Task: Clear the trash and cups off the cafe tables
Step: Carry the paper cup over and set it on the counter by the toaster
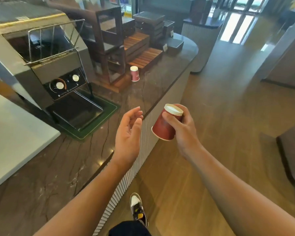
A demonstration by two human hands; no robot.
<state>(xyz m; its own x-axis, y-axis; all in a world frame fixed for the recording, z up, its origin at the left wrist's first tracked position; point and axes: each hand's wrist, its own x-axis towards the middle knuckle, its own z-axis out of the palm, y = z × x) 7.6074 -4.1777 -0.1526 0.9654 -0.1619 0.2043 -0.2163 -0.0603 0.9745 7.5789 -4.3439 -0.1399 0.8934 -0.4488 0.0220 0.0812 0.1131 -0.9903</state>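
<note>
My right hand [180,132] grips an inverted red paper cup [166,124]; my left hand [129,133] hangs relaxed, empty. A second upside-down red paper cup [134,73] stands on the dark marble counter [75,159]. Best reached left-handed, gripped round its wall.

A dark red paper cup [162,132], matt-walled with a white base, sits in the grip of the right hand [184,130]. A second dark red paper cup [134,74] stands on the brown stone-look counter top [58,167], whose polished surface is glossy, veined with dark cracks and catches light. The grey metal conveyor toaster [24,53] shows a dull brushed sheen, with a thin wire rack [49,38] and a shiny black tray [77,113]. The slatted reddish wooden risers [143,55] look smooth and matt. The pale counter front [148,143] is finely ribbed. The brown wood-plank floor [220,125] carries a soft shine.
</note>
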